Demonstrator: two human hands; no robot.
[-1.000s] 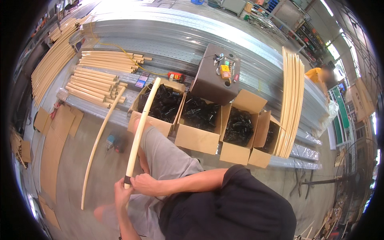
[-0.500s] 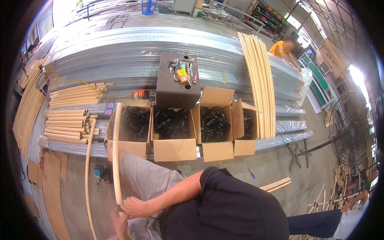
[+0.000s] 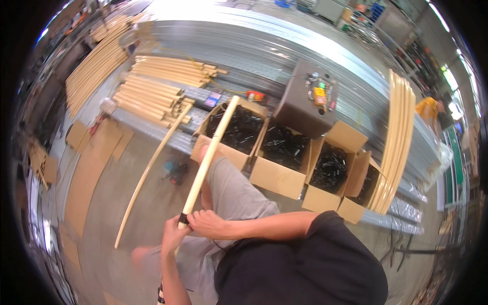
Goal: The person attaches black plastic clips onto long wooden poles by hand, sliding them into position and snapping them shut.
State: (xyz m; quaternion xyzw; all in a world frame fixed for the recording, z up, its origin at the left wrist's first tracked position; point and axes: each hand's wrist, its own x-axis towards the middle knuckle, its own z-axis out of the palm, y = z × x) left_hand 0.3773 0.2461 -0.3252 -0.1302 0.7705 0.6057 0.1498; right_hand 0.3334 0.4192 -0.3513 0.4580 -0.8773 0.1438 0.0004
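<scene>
Change: view swung and tilted against half a second ago; black band [image 3: 183, 218] plain to see, both hands still at it, so handling stays on that one spot. Held pole [image 3: 209, 155], cream, one: sloping up and away, top end before the leftmost carton [image 3: 234, 156]. Left hand [image 3: 175, 232], one: closed round the pole just below the band. Right hand [image 3: 207, 224], one: gripping the pole at the band, fingers curled. Open cartons [image 3: 277, 179]: four, holding black pieces [image 3: 245, 122], too many to count. Loose pole [image 3: 145, 175]: one, left of the drill [image 3: 178, 174], also one. Brown block [image 3: 297, 96]: one, behind the cartons
</scene>
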